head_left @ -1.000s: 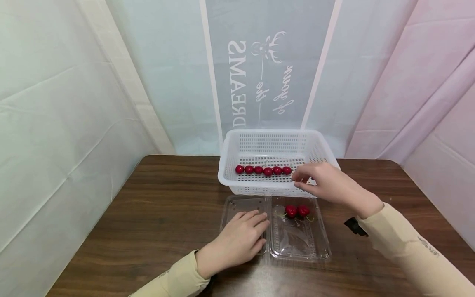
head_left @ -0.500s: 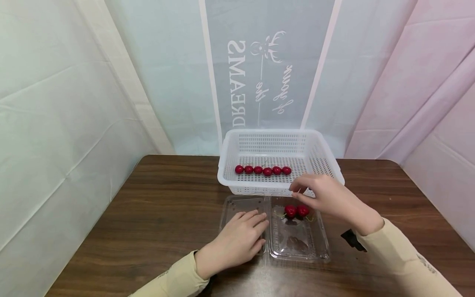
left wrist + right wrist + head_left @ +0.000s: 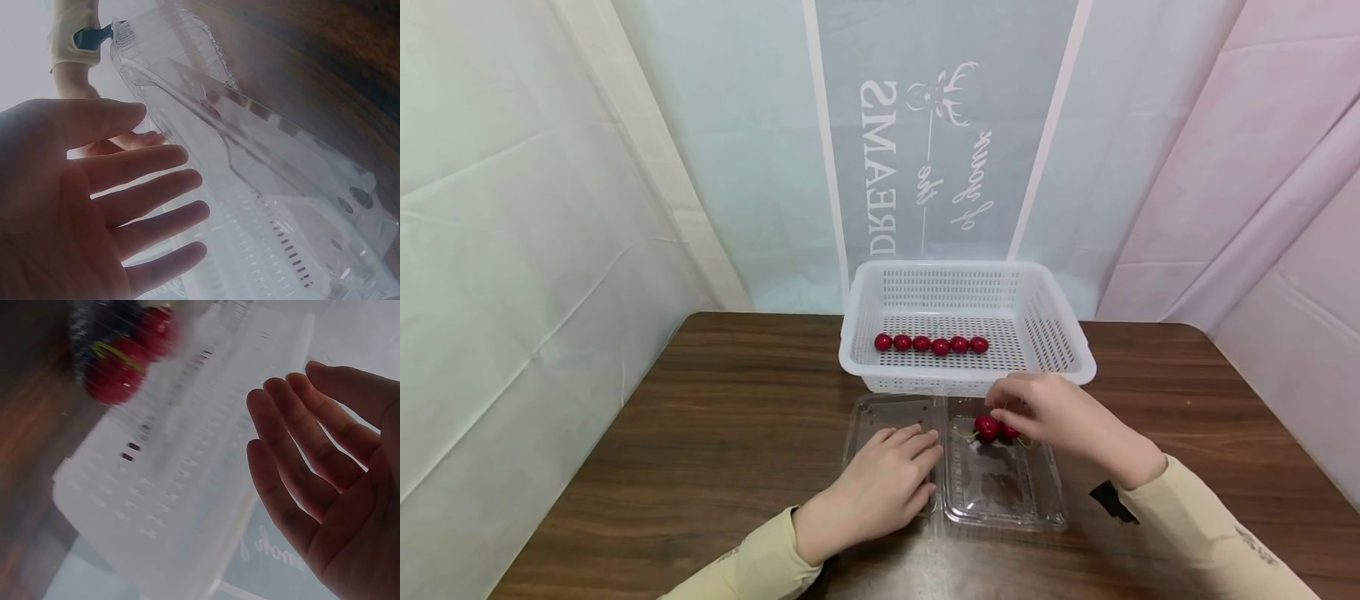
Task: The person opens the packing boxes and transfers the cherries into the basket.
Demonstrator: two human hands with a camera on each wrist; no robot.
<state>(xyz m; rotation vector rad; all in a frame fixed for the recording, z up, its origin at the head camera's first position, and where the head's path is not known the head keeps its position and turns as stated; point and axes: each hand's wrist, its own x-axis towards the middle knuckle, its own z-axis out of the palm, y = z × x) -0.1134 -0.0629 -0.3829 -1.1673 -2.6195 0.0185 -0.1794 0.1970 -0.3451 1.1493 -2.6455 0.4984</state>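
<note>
My right hand hovers over the right half of a clear plastic clamshell box, its fingers loosely bent and nothing seen between them. Just below its fingertips lie two red cherries, the left one with a green stem and the other partly covered by the hand. In the right wrist view, the cherries sit apart from the fingers. My left hand rests over the left half of the box, palm down with its fingers extended. The left wrist view shows this hand's fingers spread beside the clear plastic.
Behind the box stands a white perforated basket. A row of several stemless cherries lies inside it, toward the left. Dark wooden table surrounds both containers, with pale cloth walls at the sides and back.
My right hand has moved from over the basket's front right toward me and down, above the cherries in the box. The left hand stays where it was.
</note>
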